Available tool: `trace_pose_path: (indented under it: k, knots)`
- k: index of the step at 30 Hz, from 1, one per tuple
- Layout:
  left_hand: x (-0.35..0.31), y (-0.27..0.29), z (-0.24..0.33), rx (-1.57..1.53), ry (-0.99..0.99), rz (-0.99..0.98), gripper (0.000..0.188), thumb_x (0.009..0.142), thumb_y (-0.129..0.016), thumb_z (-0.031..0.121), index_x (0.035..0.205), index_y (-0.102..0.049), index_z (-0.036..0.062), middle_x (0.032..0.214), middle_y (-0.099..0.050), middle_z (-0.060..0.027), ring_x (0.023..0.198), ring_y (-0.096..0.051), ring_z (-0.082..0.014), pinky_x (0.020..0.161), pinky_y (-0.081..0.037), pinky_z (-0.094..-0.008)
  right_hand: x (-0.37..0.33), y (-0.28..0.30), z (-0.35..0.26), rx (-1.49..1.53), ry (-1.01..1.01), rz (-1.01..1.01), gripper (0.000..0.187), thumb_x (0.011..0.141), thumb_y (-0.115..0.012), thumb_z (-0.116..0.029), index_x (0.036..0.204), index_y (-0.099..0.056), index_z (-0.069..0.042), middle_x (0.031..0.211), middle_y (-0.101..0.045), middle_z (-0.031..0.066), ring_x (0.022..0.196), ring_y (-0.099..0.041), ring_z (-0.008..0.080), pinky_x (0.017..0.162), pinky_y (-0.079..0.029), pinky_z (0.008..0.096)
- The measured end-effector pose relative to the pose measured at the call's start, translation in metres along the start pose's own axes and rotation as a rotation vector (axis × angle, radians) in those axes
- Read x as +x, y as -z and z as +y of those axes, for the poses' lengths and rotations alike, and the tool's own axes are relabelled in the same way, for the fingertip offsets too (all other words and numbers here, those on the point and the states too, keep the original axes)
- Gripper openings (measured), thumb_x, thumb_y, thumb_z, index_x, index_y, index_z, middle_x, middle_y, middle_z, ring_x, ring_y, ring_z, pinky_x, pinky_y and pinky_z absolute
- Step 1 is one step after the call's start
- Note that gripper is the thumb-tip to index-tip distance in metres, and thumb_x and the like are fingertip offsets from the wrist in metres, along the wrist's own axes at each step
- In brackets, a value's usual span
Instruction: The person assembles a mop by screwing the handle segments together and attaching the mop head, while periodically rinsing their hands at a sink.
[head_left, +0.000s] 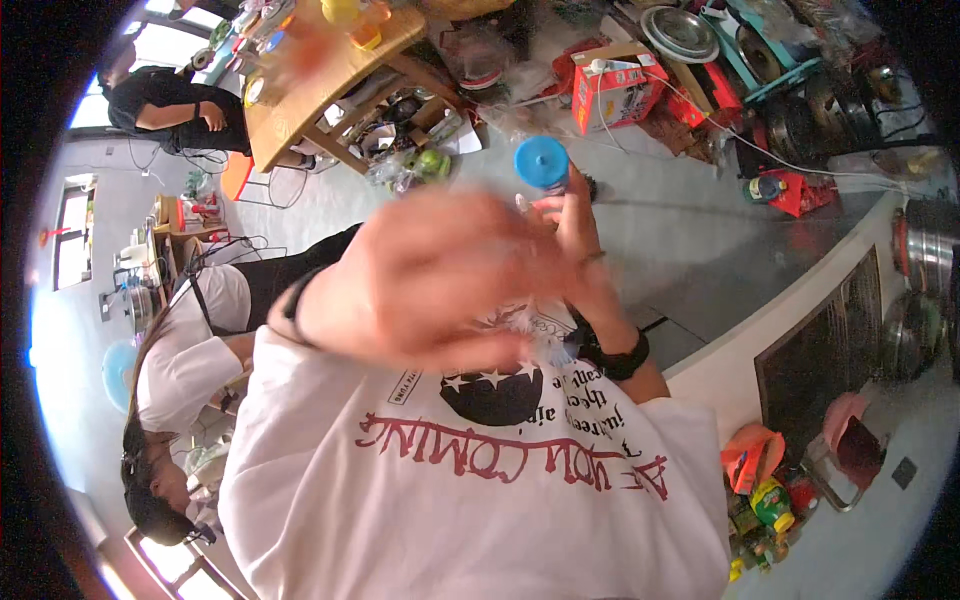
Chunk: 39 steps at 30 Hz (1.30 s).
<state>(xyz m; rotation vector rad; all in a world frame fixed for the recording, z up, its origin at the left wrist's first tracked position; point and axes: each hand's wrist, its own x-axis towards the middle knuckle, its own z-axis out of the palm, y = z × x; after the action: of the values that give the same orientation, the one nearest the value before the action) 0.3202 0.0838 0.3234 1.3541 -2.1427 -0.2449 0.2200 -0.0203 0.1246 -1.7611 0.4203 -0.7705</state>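
Note:
My right hand (578,222), with a black watch-like band on its wrist, is raised in front of my chest. Its fingers are closed around an object with a round blue cap (541,162) that has a small knob in the middle. The object's body is mostly hidden behind the fingers. My left hand (430,270), a dark band at its wrist, is close to the camera and smeared by motion. It overlaps the right hand's lower part, so its fingers and anything in them cannot be made out. Below both hands is my white printed T-shirt (470,510).
A wooden table (400,35) with crowded items stands at the upper left, a person in black (180,110) beside it. Another person in white (190,350) is at the left. A red box (615,88), pans and cables clutter the upper right. Orange bag (752,458) lies lower right.

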Motion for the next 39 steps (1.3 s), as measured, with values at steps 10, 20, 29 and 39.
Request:
trace_pose_path:
  k: [10,20,29,39]
  knots:
    - [0.030,-0.058,-0.077,-0.623,0.603,0.735,0.037,0.069,-0.058,-0.002,0.106,-0.052,0.0012,0.072,-0.059,-0.0036,0.065,-0.056,-0.0085,0.060,-0.044,-0.0214,-0.054,0.057,-0.015,-0.139,-0.080,-0.519,0.075,0.077,-0.056,-0.020,0.131,-0.009,0.002,0.128,-0.028,0.0261,0.119,-0.030,0.0368,0.096,-0.028,0.0377]
    - [0.061,-0.059,-0.086,-0.114,0.110,0.295,0.054,0.070,-0.064,0.028,0.115,-0.047,0.0020,0.116,-0.049,-0.0122,0.113,-0.041,-0.0259,0.096,-0.030,-0.0384,-0.024,0.130,-0.043,-0.376,-0.229,-0.189,0.058,0.077,-0.060,-0.017,0.126,-0.033,-0.003,0.122,-0.043,0.0168,0.110,-0.044,0.0258,0.091,-0.034,0.0321]
    - [0.026,0.082,-0.136,0.476,0.446,-0.145,0.031,0.076,-0.055,0.024,0.099,-0.057,0.0044,0.081,-0.060,-0.0152,0.078,-0.057,-0.0296,0.076,-0.043,-0.0331,0.023,0.071,-0.046,-0.047,0.166,0.582,0.019,0.073,-0.058,0.001,0.085,-0.044,-0.004,0.074,-0.055,0.0090,0.064,-0.054,0.0161,0.057,-0.046,0.0280]
    - [-0.087,0.105,-0.051,-0.226,-0.180,-0.082,0.027,0.078,-0.053,0.025,0.095,-0.057,0.0038,0.078,-0.059,-0.0137,0.074,-0.056,-0.0280,0.074,-0.043,-0.0325,0.107,-0.009,-0.065,0.168,0.306,0.543,0.018,0.082,-0.049,-0.018,0.071,-0.039,-0.006,0.048,-0.041,0.0060,0.039,-0.039,0.0147,0.037,-0.035,0.0263]
